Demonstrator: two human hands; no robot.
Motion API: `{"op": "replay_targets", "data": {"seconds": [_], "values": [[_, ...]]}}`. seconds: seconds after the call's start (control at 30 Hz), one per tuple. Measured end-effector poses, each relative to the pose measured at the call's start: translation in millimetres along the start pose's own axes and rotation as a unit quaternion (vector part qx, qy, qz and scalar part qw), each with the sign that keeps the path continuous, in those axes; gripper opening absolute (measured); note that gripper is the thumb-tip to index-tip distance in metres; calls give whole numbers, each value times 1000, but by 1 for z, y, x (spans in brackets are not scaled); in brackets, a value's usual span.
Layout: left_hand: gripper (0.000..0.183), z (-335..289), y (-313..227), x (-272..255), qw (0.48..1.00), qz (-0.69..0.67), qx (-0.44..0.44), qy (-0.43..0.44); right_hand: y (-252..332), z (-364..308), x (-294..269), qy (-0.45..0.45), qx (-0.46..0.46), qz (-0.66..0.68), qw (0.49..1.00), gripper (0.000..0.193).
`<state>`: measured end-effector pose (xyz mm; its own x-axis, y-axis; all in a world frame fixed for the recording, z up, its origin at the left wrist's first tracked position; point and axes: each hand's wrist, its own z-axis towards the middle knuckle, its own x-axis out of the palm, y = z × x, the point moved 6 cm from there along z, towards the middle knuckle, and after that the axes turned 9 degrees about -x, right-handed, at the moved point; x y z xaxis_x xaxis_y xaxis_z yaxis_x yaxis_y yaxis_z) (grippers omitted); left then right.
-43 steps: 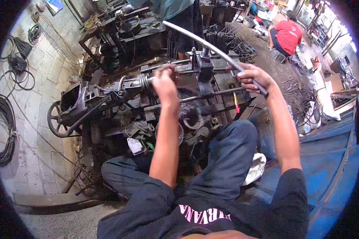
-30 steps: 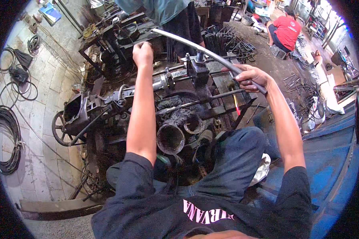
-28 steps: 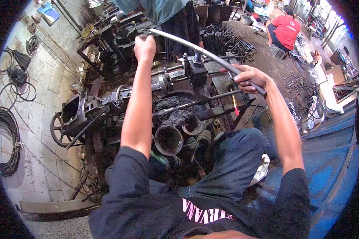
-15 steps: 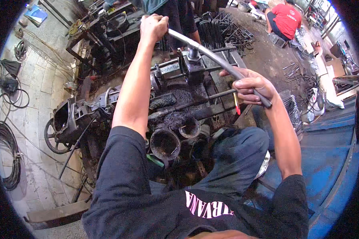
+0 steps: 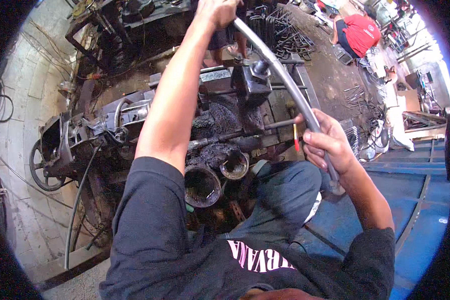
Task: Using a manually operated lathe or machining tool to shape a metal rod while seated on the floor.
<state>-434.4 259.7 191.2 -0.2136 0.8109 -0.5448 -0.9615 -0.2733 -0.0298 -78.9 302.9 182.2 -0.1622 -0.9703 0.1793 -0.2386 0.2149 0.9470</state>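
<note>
Head view: grey bar [image 5: 286, 80] held aloft over grimy machine [image 5: 225, 119], left hand [image 5: 217, 12] closed over far end (fingers partly hidden), right hand [image 5: 329, 142] curled round near end. Step seemingly two-handed positioning; next move calls for steady aim.

The rod [image 5: 278, 68] ran from the left grip [image 5: 218, 11] at top centre to the right grip [image 5: 327, 142] right of centre, passing before the machine [image 5: 250, 89]; two cups [image 5: 233, 175] sat below centre, a wheel [image 5: 45, 171] at left, a rod pile [image 5: 281, 34] at upper centre
</note>
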Motion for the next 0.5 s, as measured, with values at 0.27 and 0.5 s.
{"op": "replay_targets", "data": {"seconds": [0.27, 0.5], "values": [[25, 5, 23, 37, 982, 63, -15, 175, -8, 1, 36, -30, -6, 42, 999, 29], [83, 23, 6, 20, 853, -46, -443, 272, -19, 0, 23, -34, 58, 125, 990, 19]]}}
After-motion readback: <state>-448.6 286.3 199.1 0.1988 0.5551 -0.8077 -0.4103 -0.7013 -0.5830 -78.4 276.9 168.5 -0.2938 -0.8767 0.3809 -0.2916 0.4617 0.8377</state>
